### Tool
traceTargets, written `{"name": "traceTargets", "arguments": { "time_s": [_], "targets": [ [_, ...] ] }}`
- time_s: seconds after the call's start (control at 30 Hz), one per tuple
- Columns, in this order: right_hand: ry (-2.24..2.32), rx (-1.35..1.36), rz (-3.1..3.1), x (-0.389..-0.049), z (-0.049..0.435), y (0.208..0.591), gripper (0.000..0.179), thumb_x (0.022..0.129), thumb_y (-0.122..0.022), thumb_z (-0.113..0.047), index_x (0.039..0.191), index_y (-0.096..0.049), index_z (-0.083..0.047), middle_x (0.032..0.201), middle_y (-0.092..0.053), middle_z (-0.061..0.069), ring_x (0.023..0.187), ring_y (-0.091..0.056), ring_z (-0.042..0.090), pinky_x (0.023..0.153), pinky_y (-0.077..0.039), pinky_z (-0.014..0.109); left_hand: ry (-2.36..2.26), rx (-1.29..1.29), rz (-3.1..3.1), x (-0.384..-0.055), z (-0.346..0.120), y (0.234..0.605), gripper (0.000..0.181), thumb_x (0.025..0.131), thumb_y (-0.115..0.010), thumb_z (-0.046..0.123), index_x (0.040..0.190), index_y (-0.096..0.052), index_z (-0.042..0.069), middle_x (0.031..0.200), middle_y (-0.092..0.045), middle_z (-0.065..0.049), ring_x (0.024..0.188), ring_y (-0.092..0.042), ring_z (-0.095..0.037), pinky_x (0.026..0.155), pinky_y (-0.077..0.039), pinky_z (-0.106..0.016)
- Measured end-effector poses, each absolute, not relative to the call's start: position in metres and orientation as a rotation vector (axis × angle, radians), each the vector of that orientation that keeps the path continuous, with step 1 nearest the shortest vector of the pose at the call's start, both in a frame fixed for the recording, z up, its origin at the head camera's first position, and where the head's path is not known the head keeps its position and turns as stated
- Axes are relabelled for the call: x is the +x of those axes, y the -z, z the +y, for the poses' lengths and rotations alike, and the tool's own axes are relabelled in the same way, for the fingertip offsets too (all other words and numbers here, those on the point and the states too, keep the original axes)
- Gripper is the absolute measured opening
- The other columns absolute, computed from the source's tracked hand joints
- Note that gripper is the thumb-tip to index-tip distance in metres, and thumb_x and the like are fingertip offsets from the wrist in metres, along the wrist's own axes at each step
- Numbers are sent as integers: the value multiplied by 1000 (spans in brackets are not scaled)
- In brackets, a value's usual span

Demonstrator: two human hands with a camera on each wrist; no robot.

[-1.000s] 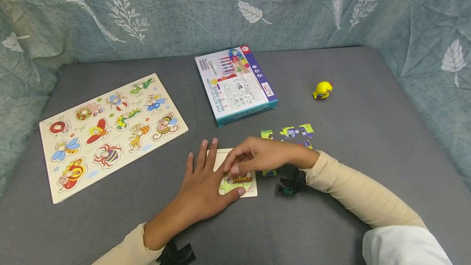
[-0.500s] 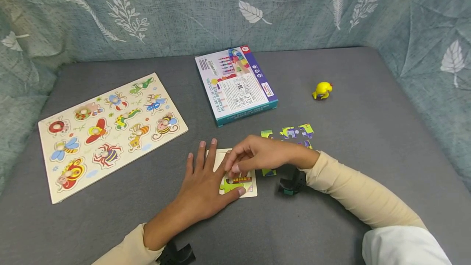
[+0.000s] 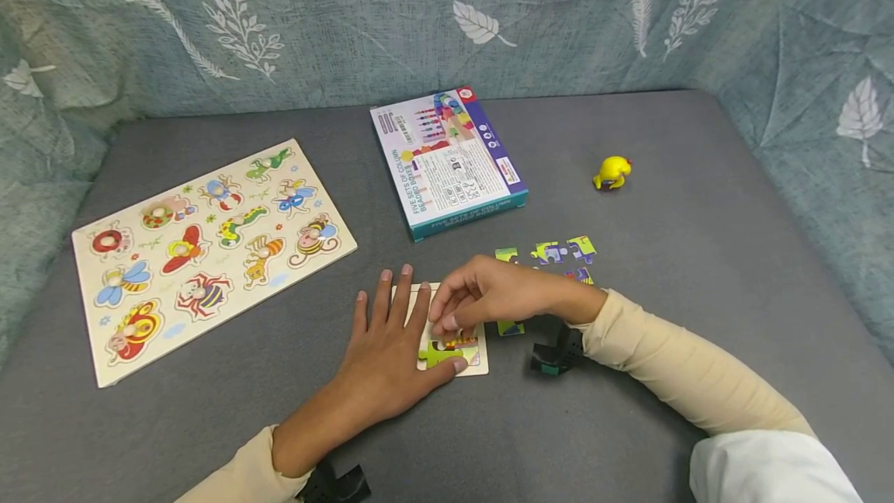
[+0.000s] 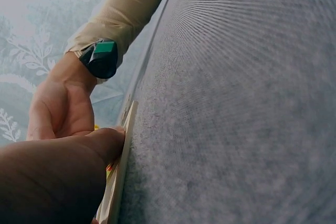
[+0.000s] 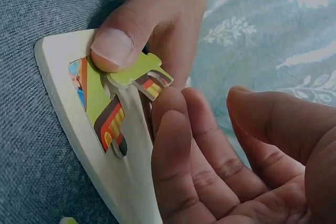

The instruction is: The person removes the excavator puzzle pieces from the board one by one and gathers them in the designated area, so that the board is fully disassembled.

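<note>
My left hand [image 3: 384, 363] lies spread over a small pale puzzle board [image 3: 482, 369], fingers straight. Its thumb presses on a green jigsaw piece [image 5: 139, 69] at the board's near side. That piece sits over the board in the right wrist view, its tabs sticking out. Beside it another piece [image 5: 107, 121] with a red and yellow stripe lies in the recess. My right hand [image 3: 499, 293] hovers over the board with bent, loose fingers. Two of its fingertips [image 5: 173, 121] are right at the green piece's edge, the thumb apart from them. Part of the board is hidden under both hands.
Several loose jigsaw pieces [image 3: 580, 248] lie right of the board, some behind my right wrist. A bead-set box [image 3: 454, 177] stands flat farther back. At left rests a large insect peg puzzle [image 3: 101, 359]; a yellow toy chick [image 3: 611, 172] sits at back right.
My right fingers have shifted slightly up and right, so my left index finger shows more fully. The green piece shows more brightly now. My left hand has barely moved.
</note>
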State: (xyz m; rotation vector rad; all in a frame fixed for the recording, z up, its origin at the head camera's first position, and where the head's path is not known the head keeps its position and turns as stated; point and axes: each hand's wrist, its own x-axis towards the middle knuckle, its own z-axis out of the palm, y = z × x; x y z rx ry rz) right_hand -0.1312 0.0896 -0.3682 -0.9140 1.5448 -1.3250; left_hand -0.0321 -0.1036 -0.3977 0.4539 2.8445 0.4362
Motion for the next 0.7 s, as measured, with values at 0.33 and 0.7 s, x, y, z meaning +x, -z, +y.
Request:
{"name": "traceTargets", "arguments": {
  "time_s": [0.33, 0.7],
  "targets": [
    [1252, -923, 1597, -132, 87, 366, 16, 91, -63, 4, 106, -67, 8, 99, -72, 11, 84, -66, 16, 72, -53, 32, -446, 448, 2858, -32, -103, 399, 100, 85, -51, 74, 156, -22, 9, 161, 4, -16, 145, 15, -34, 110, 6, -60],
    [1213, -1019, 1608, -131, 84, 371, 17, 90, -63, 4, 106, -68, 7, 99, -70, 8, 84, -64, 10, 74, -52, 29, -466, 446, 2845, -32, -103, 398, 99, 85, -50, 74, 156, -22, 12, 161, 4, -16, 145, 14, -34, 110, 6, -60]
  ]
}}
